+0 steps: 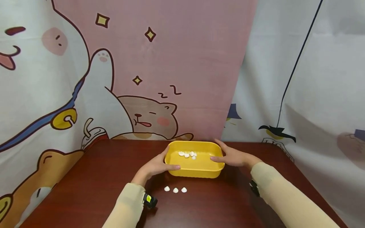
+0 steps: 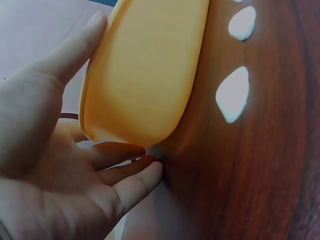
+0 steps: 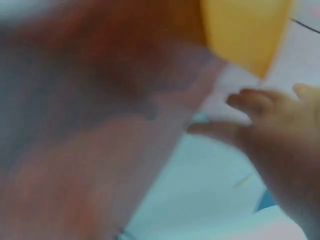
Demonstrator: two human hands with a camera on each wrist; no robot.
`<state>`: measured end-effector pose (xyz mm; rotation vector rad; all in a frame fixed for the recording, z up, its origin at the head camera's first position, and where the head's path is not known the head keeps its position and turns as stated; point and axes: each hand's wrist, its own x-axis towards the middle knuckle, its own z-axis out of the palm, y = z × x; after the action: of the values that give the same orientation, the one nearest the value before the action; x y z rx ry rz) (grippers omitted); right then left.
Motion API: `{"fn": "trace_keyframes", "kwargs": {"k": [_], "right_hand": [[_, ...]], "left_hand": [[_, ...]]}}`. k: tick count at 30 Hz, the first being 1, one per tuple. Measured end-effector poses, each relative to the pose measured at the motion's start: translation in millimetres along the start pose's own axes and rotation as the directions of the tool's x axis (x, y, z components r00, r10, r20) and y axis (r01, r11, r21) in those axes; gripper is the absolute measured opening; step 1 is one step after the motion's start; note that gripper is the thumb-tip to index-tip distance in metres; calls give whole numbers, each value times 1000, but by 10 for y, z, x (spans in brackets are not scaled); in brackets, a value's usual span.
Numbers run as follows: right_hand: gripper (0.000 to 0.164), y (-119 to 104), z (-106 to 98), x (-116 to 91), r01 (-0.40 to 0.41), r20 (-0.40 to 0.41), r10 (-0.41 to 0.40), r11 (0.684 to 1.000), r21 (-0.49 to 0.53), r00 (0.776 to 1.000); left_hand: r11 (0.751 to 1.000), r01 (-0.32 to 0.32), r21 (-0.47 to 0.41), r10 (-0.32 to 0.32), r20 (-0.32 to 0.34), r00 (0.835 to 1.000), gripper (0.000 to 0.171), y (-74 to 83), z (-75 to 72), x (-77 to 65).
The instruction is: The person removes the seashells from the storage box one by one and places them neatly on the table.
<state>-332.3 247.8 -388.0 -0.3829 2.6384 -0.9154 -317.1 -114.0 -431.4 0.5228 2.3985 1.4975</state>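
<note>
Three white pieces (image 1: 175,190) lie on the reddish-brown table (image 1: 211,204).

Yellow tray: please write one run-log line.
left hand: holds yellow tray; right hand: at opposite end; white pieces: some inside, three on table

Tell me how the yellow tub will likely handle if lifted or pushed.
The yellow tub would probably stay stiff when lifted, as its outline looks even and unbuckled. Pushed, it seems unlikely to tip, being wide and low. The white pieces inside may slide about, since they look small and loose with bare space beside them.
</note>
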Motion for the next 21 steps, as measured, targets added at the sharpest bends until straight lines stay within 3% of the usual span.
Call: {"fn": "trace_keyframes", "kwargs": {"k": [3, 6, 10, 14, 21], "right_hand": [[87, -174, -64, 102, -3, -188, -6, 999, -47, 982], [63, -340, -91, 230, -30, -273, 26, 999, -10, 962], [53, -498, -10, 399, -60, -224, 90, 989, 139, 970], [49, -567, 182, 557, -66, -200, 132, 950, 306, 971], [49, -486, 356, 681, -154, -65, 195, 905, 397, 979]], "left_hand": [[1000, -5, 2, 5, -1, 1000, 112, -13, 11, 1], [1000, 12, 1, -12, -15, 1000, 115, -22, 18, 7], [999, 35, 10, -35, -39, 999, 117, -42, 19, 17], [999, 45, 18, -44, -54, 998, 115, -56, 12, 12], [997, 71, 39, -67, -80, 995, 121, -40, 0, 1]]}}
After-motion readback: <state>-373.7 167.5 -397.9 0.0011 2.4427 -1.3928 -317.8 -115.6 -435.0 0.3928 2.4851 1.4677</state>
